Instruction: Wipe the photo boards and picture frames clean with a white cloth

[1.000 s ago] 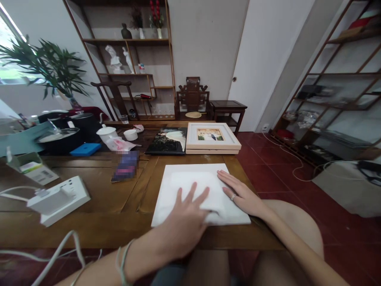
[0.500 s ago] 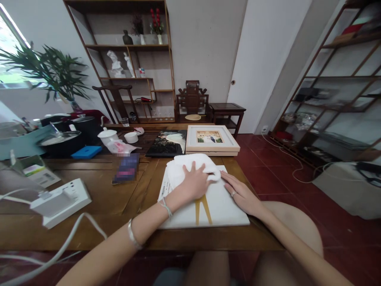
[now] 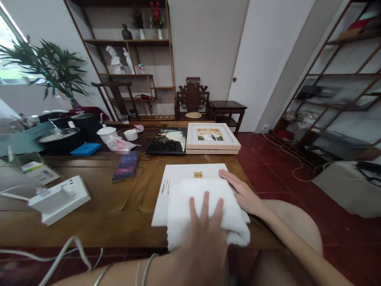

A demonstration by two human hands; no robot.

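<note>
1. wooden surface (image 3: 98, 198): long brown top that carries everything listed below.
2. white panel (image 3: 178, 174): flat and square, lying at the near right of the surface. its far strip is bare, and the rest is covered.
3. framed picture (image 3: 212, 137): pale frame, lying flat just beyond the panel and apart from it.
4. dark print (image 3: 168, 141): unframed, touching the frame's left side.
5. white cloth (image 3: 190, 198): folded and thick, spread over the panel's near half with its front edge hanging past the edge of the surface. half a second ago it sat bunched at the panel's far edge. it has since been drawn the full length toward the person, which reads as one wiping pass over the face completed.
6. socket block (image 3: 59, 198): white, with a cable, at the near left and well apart from the panel.
7. left hand (image 3: 205, 234): flat on top of the cloth, fingers (image 3: 204, 202) straight and slightly spread. it presses down and grips nothing.
8. right hand (image 3: 241, 192): laid flat on the panel's right edge just beside the cloth, fingers extended and holding nothing. its place is unchanged.
9. gold mark (image 3: 198, 174): small, on the panel's far strip, uncovered now that the cloth has moved off it.
</note>
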